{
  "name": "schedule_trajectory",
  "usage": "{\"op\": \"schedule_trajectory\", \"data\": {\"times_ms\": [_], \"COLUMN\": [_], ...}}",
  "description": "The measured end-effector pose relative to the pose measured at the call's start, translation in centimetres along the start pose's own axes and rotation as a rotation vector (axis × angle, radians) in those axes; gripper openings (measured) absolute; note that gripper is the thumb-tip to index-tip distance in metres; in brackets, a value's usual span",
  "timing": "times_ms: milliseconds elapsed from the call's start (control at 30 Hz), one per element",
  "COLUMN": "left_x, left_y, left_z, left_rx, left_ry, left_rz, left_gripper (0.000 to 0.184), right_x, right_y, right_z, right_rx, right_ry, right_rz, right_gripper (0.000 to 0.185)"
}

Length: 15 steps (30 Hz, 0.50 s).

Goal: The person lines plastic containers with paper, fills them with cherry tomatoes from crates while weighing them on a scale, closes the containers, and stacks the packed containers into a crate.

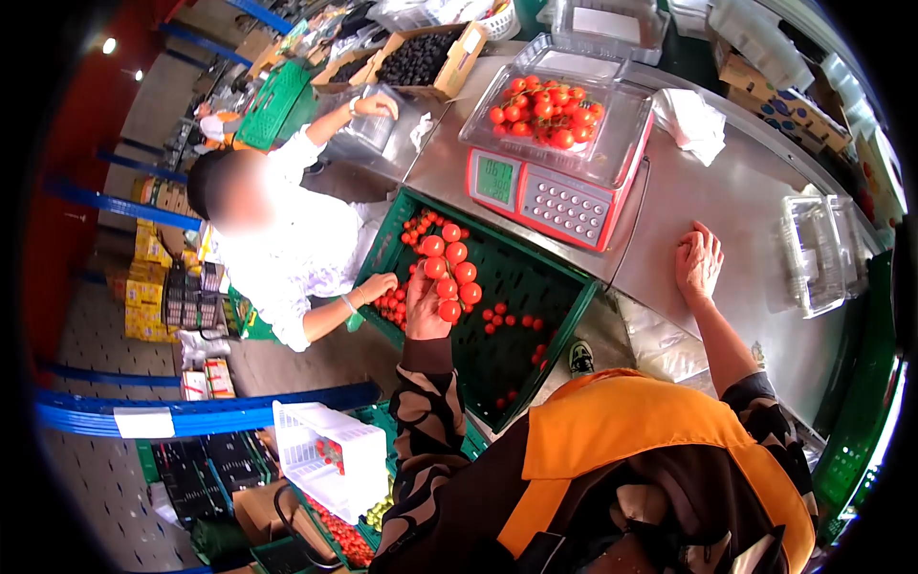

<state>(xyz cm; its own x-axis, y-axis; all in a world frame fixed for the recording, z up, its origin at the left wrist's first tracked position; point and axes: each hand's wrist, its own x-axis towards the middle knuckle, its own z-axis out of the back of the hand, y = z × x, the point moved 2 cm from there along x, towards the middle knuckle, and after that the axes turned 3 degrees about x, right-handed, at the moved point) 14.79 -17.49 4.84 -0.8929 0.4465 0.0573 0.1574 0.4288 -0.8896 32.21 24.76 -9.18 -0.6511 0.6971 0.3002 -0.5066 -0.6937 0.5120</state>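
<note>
My left hand is closed on a vine of cherry tomatoes, red and shiny, held above a green crate. Beneath it, more small tomatoes lie along the crate's left side, and a few loose vines lie on its floor. On the steel table, my right hand rests with its fingers spread and nothing in it. Between the hands and farther back stands a red scale with a lit display. A clear plastic punnet of vine tomatoes sits on the scale.
A co-worker in white stands at the left, one hand at the crate's edge. Clear punnets lie at the right of the table. Crumpled white paper lies behind the scale. A box of dark fruit stands at the back.
</note>
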Motion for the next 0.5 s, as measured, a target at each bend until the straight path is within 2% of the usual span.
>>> {"op": "schedule_trajectory", "data": {"times_ms": [200, 267, 367, 467, 500], "left_x": [5.7, 8.4, 13.8, 19.5, 21.6], "left_y": [-0.5, -1.4, -3.2, -3.4, -2.9], "left_z": [-4.5, -6.9, -11.4, -17.0, -18.5], "left_rx": [0.122, 0.219, 0.589, 0.724, 0.860], "left_ry": [0.202, 0.258, 0.315, 0.380, 0.393], "left_rz": [-0.001, -0.021, -0.141, -0.235, -0.247], "left_gripper": [0.033, 0.021, 0.018, 0.014, 0.013], "right_x": [0.0, 0.0, 0.0, 0.0, 0.0], "right_y": [-0.2, -0.3, -0.5, -0.5, -0.5], "right_z": [0.2, 0.3, 0.1, 0.1, 0.1], "right_rx": [0.038, 0.044, 0.062, 0.064, 0.070], "right_ry": [-0.057, -0.083, -0.091, -0.083, -0.080], "right_rz": [0.027, 0.036, 0.046, 0.045, 0.039], "right_gripper": [0.014, 0.015, 0.017, 0.017, 0.016]}}
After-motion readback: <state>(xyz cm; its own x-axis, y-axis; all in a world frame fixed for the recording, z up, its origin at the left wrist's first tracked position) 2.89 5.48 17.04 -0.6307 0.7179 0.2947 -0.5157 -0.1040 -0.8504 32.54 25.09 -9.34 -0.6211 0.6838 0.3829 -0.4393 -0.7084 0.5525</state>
